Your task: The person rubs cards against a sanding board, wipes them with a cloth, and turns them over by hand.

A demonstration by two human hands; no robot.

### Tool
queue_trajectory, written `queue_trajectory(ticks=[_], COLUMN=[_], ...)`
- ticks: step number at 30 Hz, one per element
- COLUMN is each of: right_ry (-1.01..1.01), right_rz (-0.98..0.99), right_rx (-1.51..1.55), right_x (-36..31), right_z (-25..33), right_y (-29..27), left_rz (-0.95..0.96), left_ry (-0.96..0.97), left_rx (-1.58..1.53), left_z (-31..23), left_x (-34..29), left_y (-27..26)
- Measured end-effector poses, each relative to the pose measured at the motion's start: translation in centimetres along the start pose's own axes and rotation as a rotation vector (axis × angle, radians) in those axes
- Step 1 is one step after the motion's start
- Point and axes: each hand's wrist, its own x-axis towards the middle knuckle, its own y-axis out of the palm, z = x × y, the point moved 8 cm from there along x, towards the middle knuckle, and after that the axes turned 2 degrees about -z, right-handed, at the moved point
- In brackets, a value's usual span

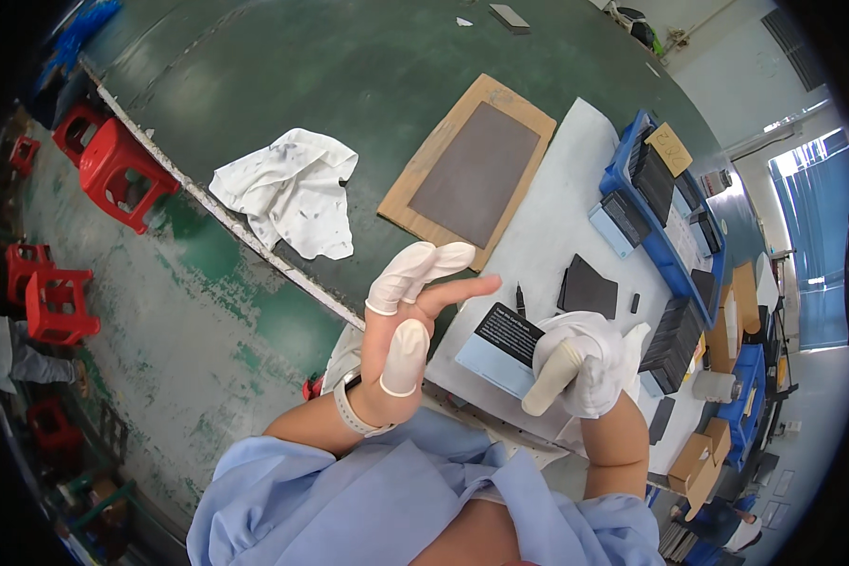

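My left hand is raised beside the table's front edge, with white finger cots over the thumb and some of the fingers. Its fingers are stretched out and apart, and nothing is in it. In a white glove with a pale cot on the thumb, my right hand grips a flat printed card, black on its upper part and light blue below. The card is tilted above the white sheet on the table. Just past it lie a black pen and a few dark flat pieces.
Beyond the hands is a brown board with a dark grey mat. A stained white cloth lies by the table edge. A blue tray with black panels stands right, near stacked dark pieces and cardboard boxes. Red stools stand left.
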Motion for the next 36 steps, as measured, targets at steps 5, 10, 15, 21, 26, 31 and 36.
queue_trajectory(ticks=[5,10,15,21,26,31,36], right_ry=[0.055,0.104,0.186,0.253,0.282,0.312,0.39], right_rz=[0.025,-0.003,-0.156,-0.225,-0.279,-0.315,-0.301], right_rx=[-0.024,-0.023,-0.131,-0.14,-0.154,-0.174,-0.123], right_x=[-0.3,-0.6,-0.9,-1.3,-1.5,-1.6,0.3], right_z=[-0.1,-0.4,-0.5,-1.0,-1.2,-1.4,-3.0], right_y=[-0.1,-0.3,-1.4,-2.0,-2.6,-3.2,-3.2], left_rz=[0.025,0.024,0.037,0.034,0.033,0.03,0.046], left_ry=[-0.02,0.024,0.072,0.098,0.107,0.106,0.061], left_rx=[-0.03,0.0,0.061,0.1,0.116,0.118,0.136], left_z=[0.0,-0.3,-0.6,-0.7,-0.7,-0.5,0.5], left_x=[-0.1,-0.3,-0.9,-1.4,-1.6,-1.7,-1.8], left_y=[0.1,-0.2,-0.1,-0.5,-0.7,-0.9,-1.4])
